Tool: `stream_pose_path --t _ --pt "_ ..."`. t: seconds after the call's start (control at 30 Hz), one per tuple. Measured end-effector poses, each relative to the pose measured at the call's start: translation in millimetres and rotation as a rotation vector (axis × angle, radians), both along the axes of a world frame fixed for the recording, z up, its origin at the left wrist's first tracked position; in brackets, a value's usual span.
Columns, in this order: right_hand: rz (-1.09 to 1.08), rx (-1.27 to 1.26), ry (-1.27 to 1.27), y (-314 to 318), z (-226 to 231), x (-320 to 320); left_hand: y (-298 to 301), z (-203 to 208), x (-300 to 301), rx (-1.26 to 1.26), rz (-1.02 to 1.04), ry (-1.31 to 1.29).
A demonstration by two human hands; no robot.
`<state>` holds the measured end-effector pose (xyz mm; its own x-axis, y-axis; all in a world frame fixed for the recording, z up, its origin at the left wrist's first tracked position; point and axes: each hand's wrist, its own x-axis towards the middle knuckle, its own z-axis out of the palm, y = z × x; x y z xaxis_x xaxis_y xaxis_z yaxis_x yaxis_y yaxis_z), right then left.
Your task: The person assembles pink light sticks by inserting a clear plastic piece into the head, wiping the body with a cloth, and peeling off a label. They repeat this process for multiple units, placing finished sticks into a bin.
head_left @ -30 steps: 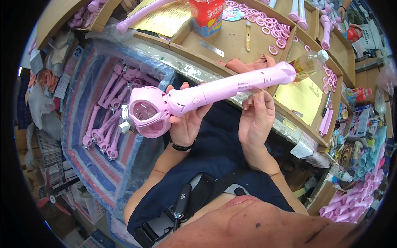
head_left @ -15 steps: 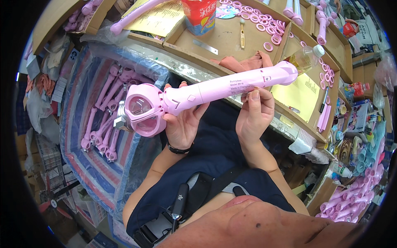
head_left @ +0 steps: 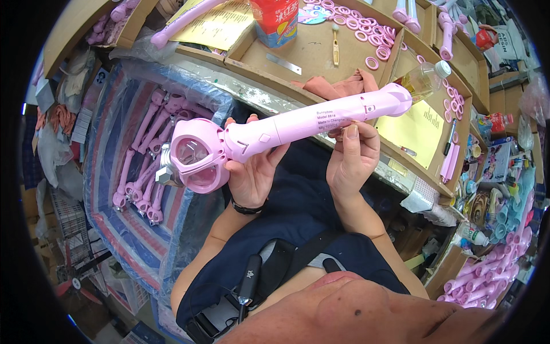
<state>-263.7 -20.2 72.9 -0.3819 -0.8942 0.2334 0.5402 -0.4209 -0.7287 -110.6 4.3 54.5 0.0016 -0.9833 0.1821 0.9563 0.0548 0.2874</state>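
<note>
A long pink plastic toy wand (head_left: pixel 312 121) lies slantwise across my view, its round hollow head with clear windows to the left and its rounded end to the upper right. My left hand (head_left: pixel 252 172) supports it from below, fingers wrapped round the neck beside the head. Small dark print runs along the shaft. Just under that print, my right hand (head_left: pixel 352 157) pinches thumb and forefinger together against the lower edge of the shaft. What sits between those fingertips is too small to make out. A silver metal piece (head_left: pixel 166 169) shows beside the wand's head.
At left, a striped plastic-lined bin (head_left: pixel 109 241) contains several pink wands (head_left: pixel 143 189). Cardboard trays on the bench hold pink rings (head_left: pixel 375 37), a small brush (head_left: pixel 336 49), a metal strip (head_left: pixel 283 63), an orange cloth (head_left: pixel 338 86), a bottle (head_left: pixel 421 80) and a red cup (head_left: pixel 275 23).
The wand has shifted very slightly to the left in my left hand's hold. My right hand stays pinched at nearly the same spot under the print.
</note>
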Motion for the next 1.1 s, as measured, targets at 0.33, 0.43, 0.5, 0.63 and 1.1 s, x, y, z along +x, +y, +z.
stream_pose_path --t 0.33,0.43,0.5,0.63,1.1 --pt "0.021 0.003 0.013 -1.0 -1.7 -2.5 -1.7 -2.8 1.2 -0.026 -0.006 -0.009" --pt "0.028 0.008 0.017 -0.9 -2.9 -2.8 -2.0 -3.5 1.2 -0.056 -0.006 -0.015" --pt "0.032 0.008 0.025 -0.7 -4.2 -2.6 -1.5 -3.9 1.6 -0.058 0.001 -0.021" --pt "0.023 0.015 0.01 -1.5 -4.9 -1.6 -1.4 -5.0 1.5 -0.053 0.015 -0.031" --pt "-0.109 0.195 -0.102 -17.3 -19.8 -9.6 4.5 -2.5 12.4 -0.396 0.252 -0.529"
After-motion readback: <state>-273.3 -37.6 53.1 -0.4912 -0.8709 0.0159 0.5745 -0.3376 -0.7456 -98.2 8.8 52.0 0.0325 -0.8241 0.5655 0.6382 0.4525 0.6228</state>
